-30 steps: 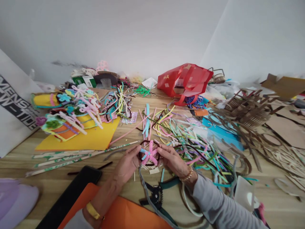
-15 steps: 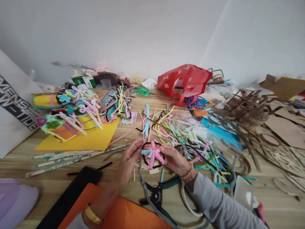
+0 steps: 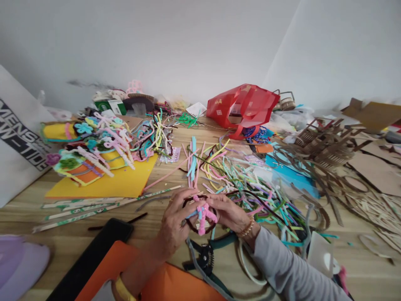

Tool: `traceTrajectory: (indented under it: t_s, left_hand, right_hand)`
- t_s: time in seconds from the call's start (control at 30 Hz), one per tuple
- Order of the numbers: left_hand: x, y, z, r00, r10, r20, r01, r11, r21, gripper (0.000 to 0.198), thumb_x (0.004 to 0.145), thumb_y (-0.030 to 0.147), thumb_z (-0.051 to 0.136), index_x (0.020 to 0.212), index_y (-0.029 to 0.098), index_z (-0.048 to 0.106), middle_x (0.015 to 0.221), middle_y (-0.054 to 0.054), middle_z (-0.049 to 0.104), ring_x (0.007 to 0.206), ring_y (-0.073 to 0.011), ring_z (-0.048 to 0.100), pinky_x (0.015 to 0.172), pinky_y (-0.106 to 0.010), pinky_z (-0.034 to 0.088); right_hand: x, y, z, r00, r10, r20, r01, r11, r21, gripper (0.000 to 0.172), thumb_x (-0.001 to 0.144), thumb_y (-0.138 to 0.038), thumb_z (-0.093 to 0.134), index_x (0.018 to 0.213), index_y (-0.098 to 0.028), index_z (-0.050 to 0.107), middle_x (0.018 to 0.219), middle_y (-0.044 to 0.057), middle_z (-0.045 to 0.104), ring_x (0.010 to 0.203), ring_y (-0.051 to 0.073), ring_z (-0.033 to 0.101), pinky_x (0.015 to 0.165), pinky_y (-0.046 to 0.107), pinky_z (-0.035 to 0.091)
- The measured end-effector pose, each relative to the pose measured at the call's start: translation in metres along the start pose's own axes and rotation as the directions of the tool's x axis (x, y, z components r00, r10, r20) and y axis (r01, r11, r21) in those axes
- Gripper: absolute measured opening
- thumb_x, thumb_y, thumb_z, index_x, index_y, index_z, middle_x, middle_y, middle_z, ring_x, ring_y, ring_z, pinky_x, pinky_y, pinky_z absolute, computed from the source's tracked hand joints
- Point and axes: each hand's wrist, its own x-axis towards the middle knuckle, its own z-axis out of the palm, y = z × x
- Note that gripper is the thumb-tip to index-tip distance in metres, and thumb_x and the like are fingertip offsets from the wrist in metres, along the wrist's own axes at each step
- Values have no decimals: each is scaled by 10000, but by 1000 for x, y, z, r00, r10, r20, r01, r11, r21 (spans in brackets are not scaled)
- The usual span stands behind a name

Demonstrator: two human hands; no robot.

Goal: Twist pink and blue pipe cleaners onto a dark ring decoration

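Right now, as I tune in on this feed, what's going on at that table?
A person is working with bare hands at a wooden table. The left hand and right hand together hold a dark pipe-cleaner ring with pink and blue pipe cleaners twisted across it. Green-handled pliers lie just below the hands, and a heap of loose pipe cleaners spreads out to the right.

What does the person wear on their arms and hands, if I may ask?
The left hand and right hand are bare, without gloves. The right one has a long grey sleeve and a beaded gold-coloured bracelet at its wrist; the left has a wide yellow band.
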Motion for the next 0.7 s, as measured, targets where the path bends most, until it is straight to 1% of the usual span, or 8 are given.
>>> traceTrajectory:
  t_s: [0.13,0.23,0.27,0.33,0.4,0.47,0.57,0.7]
  left_hand:
    - [2,8,-1,995,-100,-21,97,987,-132,307,717,113,672,959,289,743,1083,-92,650,1077,-288,533,980,-393,377]
    - [3,11,-2,976,-212,-40,198,954,-227,233,693,114,683,864,252,759,981,-89,688,1001,-285,565,940,-375,397]
    - [4,11,-3,963,-265,-48,246,936,-251,216,681,117,691,843,244,757,947,-82,695,964,-281,576,910,-361,411]
    - [5,9,-3,920,-386,-68,352,889,-294,189,665,124,701,817,229,744,876,-58,698,863,-257,593,820,-325,438]
    - [7,5,-3,862,-501,-77,449,825,-344,142,681,154,694,809,208,723,807,-35,689,763,-221,592,732,-291,442]
    - [8,0,-3,808,-587,-56,519,753,-404,73,715,210,677,779,182,696,726,-15,668,688,-187,575,672,-265,432]
    - [9,-8,-3,758,-652,10,588,678,-442,138,743,286,665,691,160,644,628,14,616,607,-140,522,608,-232,402]
    - [7,-17,-1,723,-681,116,665,641,-384,232,725,339,680,612,150,607,562,19,571,551,-122,478,562,-230,384]
  right_hand:
    - [-1,4,0,1000,30,4,-29,996,-85,259,774,-370,690,706,-125,640,579,-11,616,469,77,549,480,182,466]
    - [0,8,-2,999,30,-19,-32,992,-120,321,808,-443,628,734,-131,635,590,12,638,471,98,577,449,192,474]
    - [1,9,-3,999,36,-24,-39,992,-118,350,816,-472,605,749,-130,632,604,22,645,481,107,589,442,195,477]
    - [3,10,-5,998,66,-20,-68,993,-101,413,824,-524,563,770,-119,622,623,36,642,499,119,605,429,198,484]
    - [4,10,-7,996,82,-16,-83,993,-87,446,829,-548,539,785,-110,610,646,41,631,524,122,614,430,197,492]
    - [5,8,-7,999,44,-24,-46,996,-80,421,831,-534,548,829,-116,602,698,40,626,554,117,616,434,189,494]
    - [5,6,-5,997,-56,-43,53,995,-85,373,817,-507,584,917,-148,592,753,34,617,585,119,614,431,187,490]
    - [5,6,-4,985,-140,-99,126,983,-135,345,806,-498,601,951,-186,581,741,17,605,575,125,601,433,201,492]
